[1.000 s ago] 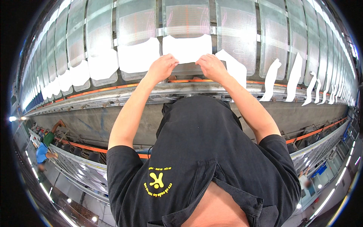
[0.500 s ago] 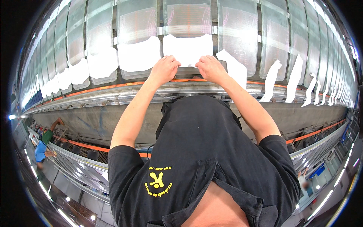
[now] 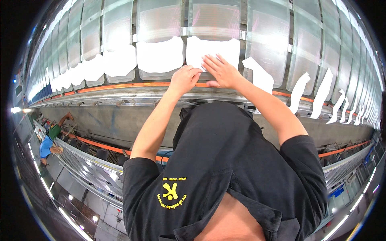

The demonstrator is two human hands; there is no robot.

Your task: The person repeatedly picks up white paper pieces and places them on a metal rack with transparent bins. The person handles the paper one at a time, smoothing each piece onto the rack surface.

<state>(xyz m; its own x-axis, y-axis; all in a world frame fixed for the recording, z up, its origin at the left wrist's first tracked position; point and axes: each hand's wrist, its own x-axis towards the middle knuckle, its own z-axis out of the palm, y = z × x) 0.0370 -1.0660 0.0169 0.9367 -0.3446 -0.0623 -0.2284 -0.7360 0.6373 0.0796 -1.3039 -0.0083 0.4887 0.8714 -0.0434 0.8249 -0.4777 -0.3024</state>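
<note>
A white cut fabric piece (image 3: 201, 48) lies on the near end of a long flat board (image 3: 213, 20) in front of me. My left hand (image 3: 185, 79) is closed at the near edge of this piece, thumb and fingers pinched together on it. Flat on the same piece, near its lower middle, rests my right hand (image 3: 221, 73), open with fingers stretched out and the thumb apart. Another white fabric piece (image 3: 161, 54) lies smooth on the board to the left. On the board to the right a narrower white piece (image 3: 259, 76) hangs over the near end.
Several more boards run in a row to both sides, with white pieces on those at left (image 3: 119, 61) and hanging strips at right (image 3: 321, 94). An orange rail (image 3: 120, 87) and a metal rail (image 3: 132, 98) pass along the near side. A person in blue (image 3: 46, 146) is at far left.
My right hand has opened from a pinch at the near edge and now lies flat on the fabric, closer to my left hand. The view has shifted, so the boards appear further right.
</note>
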